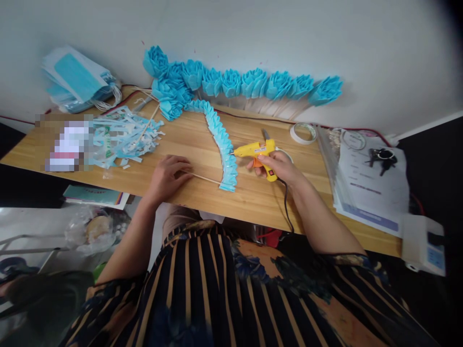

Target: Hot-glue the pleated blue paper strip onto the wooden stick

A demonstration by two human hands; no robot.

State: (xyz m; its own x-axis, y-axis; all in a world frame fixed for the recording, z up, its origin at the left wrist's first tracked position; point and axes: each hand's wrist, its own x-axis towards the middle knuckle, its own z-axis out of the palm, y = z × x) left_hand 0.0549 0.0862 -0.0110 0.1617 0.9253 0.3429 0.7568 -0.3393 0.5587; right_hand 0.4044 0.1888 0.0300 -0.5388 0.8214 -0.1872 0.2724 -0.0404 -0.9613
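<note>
Two hands are seen at work over a wooden desk, each w/ an item held. By the L hand, lowered to the desktop nr the front edge, one end of a thin stick is pinched btwn the fingers; the stick's other end is met by the near end of a pleated blue strip. The strip is laid on the desk in a curve, its far end placed beside a heap of blue flowers.

By the R hand, a yellow glue gun is gripped round the handle, w/ fingers set at the orange trigger; whether it's squeezed can't be told. The nozzle is pointed L at the strip's R edge, v. close; actual contact can't be confirmed. A black cord is hung from the handle base over the desk's front edge.

More flowers on sticks are lined up along the wall. At far L, a stack of masks is seen, w/ cut strips heaped in front & a pixelated patch next to them. To the R, a tape roll is set down nr the back, & keys are placed on a printed sheet.
</note>
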